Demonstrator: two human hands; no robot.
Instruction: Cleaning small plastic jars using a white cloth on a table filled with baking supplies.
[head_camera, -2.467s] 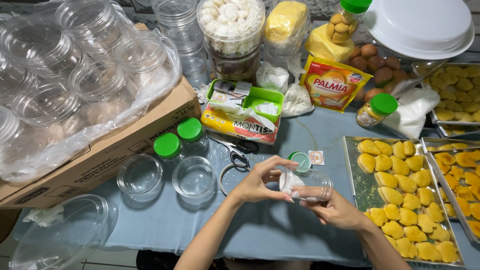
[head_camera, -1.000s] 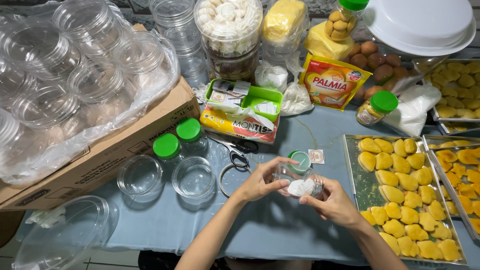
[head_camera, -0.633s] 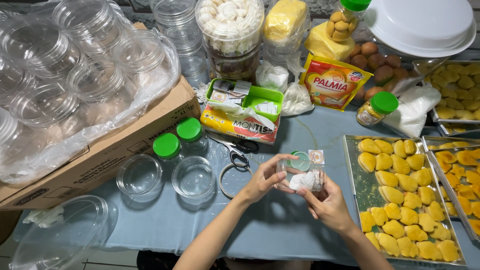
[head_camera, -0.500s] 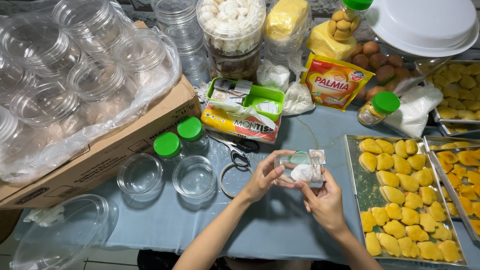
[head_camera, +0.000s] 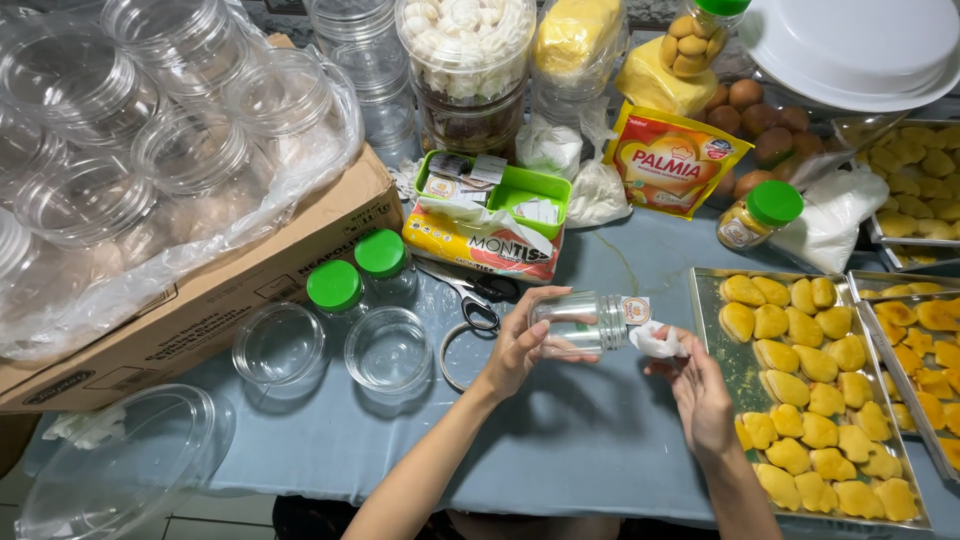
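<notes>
Lying on its side above the blue-covered surface (head_camera: 560, 450), a small clear plastic jar (head_camera: 580, 322) is held in the left hand (head_camera: 518, 345), whose fingers are wrapped round the closed end while the open mouth is turned to the right. Just beside that mouth, a crumpled white tissue (head_camera: 657, 340) is pinched in the fingertips of the right hand (head_camera: 700, 395), which is closed on nothing else. The jar is judged to be light, thin-walled and stiff, though likely to flex or crack if squeezed hard, and its smooth wall looks slippery; it is best taken round the body near the base, as it is gripped now, with the threaded rim left free. The tissue is soft and nearly weightless, so a light pinch is enough.

A metal tray (head_camera: 700, 330) of yellow cookies (head_camera: 790, 400) is set directly to the right of the hands. To the left, two open clear jars (head_camera: 388, 350) and two jars with green lids (head_camera: 335, 287) are stood near a cardboard box (head_camera: 210, 300). Scissors (head_camera: 475, 300) are laid just behind the held jar, and a green basket (head_camera: 500, 195) is seen further back.
</notes>
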